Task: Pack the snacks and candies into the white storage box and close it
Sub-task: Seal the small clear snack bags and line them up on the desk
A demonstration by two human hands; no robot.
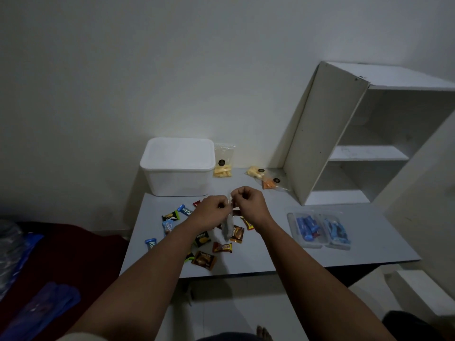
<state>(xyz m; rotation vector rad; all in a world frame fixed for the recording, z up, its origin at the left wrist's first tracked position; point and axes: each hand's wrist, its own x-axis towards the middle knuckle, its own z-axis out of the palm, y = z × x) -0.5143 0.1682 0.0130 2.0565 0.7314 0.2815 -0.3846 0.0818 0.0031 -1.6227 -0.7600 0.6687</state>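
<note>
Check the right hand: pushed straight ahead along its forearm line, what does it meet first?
Probably the left hand: the right hand points up-left and both pinch the same clear bag. Beyond that lies the white box, though depth is unclear.

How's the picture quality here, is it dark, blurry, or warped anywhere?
Head view: dim overall, corners darkened; a brighter patch on the wall behind the white storage box. Wide-angle warp slants the white shelf unit. The clear bag pinched by the left hand and right hand looks smeared; candy wrapper print is soft.
</note>
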